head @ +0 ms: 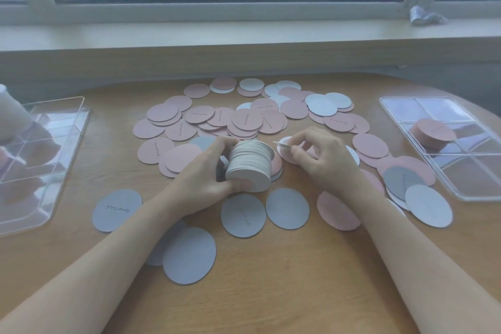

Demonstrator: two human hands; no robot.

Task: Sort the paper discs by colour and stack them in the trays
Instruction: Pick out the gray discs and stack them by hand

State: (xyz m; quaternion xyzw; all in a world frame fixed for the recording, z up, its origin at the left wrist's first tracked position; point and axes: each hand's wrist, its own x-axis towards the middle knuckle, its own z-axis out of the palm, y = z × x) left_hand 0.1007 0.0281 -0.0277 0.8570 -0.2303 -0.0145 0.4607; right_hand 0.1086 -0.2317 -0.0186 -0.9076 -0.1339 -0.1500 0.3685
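Note:
My left hand [208, 173] grips a thick stack of grey-white discs [250, 164], held on its side just above the table centre. Right beside it, my right hand [322, 157] pinches a single disc [283, 144] by its edge, tilted, close to the stack's far end. Several pink discs [245, 119] lie spread and overlapping across the middle of the table. Several grey discs [242, 215] lie flat near me. The clear tray on the right [466, 192] holds a stack of pink discs [433, 131]. The clear tray on the left [35, 214] shows pink shapes through its walls.
The wooden table [271, 293] curves away at the back. Behind it runs a windowsill [244, 32] under a wide window, with a small crumpled wrapper [424, 16] at its right. A white cylinder [10, 114] stands at the far left by the left tray.

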